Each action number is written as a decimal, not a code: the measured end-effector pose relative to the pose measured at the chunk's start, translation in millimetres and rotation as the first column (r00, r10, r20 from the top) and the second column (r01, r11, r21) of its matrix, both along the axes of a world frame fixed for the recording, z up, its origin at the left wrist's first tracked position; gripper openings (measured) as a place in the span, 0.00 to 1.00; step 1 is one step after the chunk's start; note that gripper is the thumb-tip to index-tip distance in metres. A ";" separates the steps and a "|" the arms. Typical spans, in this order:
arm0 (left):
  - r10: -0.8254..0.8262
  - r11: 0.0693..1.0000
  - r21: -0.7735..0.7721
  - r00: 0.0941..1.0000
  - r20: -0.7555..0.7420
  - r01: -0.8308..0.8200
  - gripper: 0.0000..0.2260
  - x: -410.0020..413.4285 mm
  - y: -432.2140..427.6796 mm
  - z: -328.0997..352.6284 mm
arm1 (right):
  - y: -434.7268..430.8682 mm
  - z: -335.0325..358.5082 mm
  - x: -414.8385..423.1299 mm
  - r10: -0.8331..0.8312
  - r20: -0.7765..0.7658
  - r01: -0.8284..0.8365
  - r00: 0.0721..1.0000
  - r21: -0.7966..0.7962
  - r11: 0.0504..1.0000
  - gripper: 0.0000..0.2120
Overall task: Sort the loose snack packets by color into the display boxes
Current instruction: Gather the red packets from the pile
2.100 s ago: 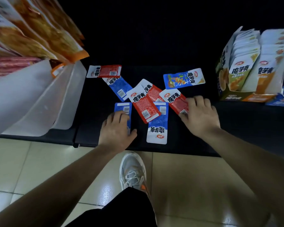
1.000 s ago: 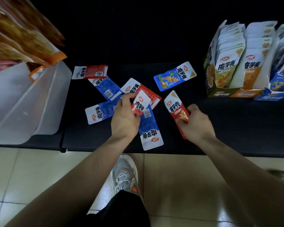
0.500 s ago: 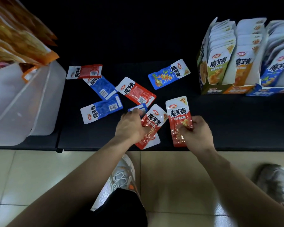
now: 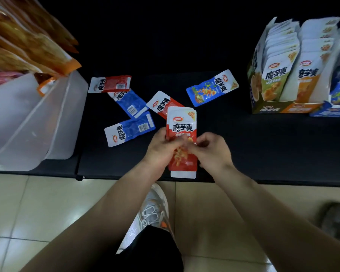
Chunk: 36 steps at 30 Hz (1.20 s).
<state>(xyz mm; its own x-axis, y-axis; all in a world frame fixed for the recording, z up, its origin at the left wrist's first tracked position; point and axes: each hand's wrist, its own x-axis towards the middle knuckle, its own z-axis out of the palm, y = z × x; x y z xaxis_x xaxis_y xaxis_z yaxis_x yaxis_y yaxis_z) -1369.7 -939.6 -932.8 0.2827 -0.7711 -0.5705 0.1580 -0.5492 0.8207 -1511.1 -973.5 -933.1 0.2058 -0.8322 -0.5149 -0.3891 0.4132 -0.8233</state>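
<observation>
Left hand [image 4: 161, 152]: fingers curl around the left edge of the held red packet [image 4: 182, 122].
Right hand [image 4: 212, 152]: bent fingers pinch the right edge of the same packet, and the two hands almost meet.
Held red packet: it stands upright with its printed side facing up, over the front of the black shelf [image 4: 263, 144]. The white edges of a second packet show behind it at top and bottom.
Tilted red packet [image 4: 161, 104]: just beyond the held red packet, with one end hidden under it.
Near blue packet [image 4: 129, 129]: just left of the held red packet, barcode side up.
Far blue packet [image 4: 130, 103]: further left and beyond, also barcode side up.
Far red packet [image 4: 110, 83]: furthest to the left and beyond, lying over the top end of the far blue packet.
Picture-side blue packet [image 4: 212, 87]: beyond and to the right, lying alone.
Display boxes [image 4: 271, 109]: well to the right, with green, orange and blue fronts, packed with upright packets.
Clear bin [image 4: 28, 124]: well to the left, with orange bags [image 4: 28, 42] above it.
Shoe [image 4: 153, 211]: nearer the camera than the held red packet, on the tiled floor [image 4: 47, 203].
</observation>
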 end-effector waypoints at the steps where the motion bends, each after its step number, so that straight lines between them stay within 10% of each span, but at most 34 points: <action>1: 0.064 0.998 0.005 0.998 -0.003 -0.064 0.13 5.6 0.2 -1.8 | -6.3 0.9 6.4 0.047 -0.030 -0.047 0.998 -0.008 0.999 0.12; 6: 0.301 0.946 0.082 0.942 0.149 -0.315 0.08 41.8 -0.6 -14.6 | -59.2 -8.8 29.9 0.181 -0.370 -0.323 0.911 -0.367 0.873 0.16; 11: 0.308 0.936 0.094 0.918 0.250 -0.339 0.06 48.3 5.1 -27.8 | -80.5 -27.8 53.0 0.213 -0.744 -0.615 0.633 -0.316 0.722 0.34; 21: 0.400 0.902 0.070 0.887 0.232 -0.425 0.08 60.6 6.9 -28.8 | -70.7 -10.3 45.8 0.185 -0.654 -0.596 0.733 -0.488 0.637 0.15; 24: 0.414 0.898 0.056 0.880 0.231 -0.437 0.08 62.5 9.1 -27.4 | -57.4 -16.8 35.9 0.314 -0.752 -0.741 0.580 -0.327 0.587 0.22; 32: 0.363 0.918 0.072 0.899 0.244 -0.390 0.08 68.4 16.4 -27.2 | -78.5 -21.5 67.0 0.212 -0.744 -0.571 0.633 -0.264 0.778 0.38; 36: 0.385 0.910 0.084 0.902 0.194 -0.406 0.08 76.2 19.5 -28.5 | -85.1 -12.8 75.9 0.252 -0.618 -0.498 0.745 -0.263 0.826 0.15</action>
<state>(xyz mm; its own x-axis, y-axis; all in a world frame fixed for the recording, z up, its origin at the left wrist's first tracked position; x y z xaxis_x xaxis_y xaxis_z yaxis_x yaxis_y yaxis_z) -1293.5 -920.1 -961.3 0.6505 -0.5049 -0.5674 0.2472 -0.5656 0.7867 -1435.3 -1058.5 -945.9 0.3389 -0.8949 -0.2902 -0.8613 -0.1710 -0.4785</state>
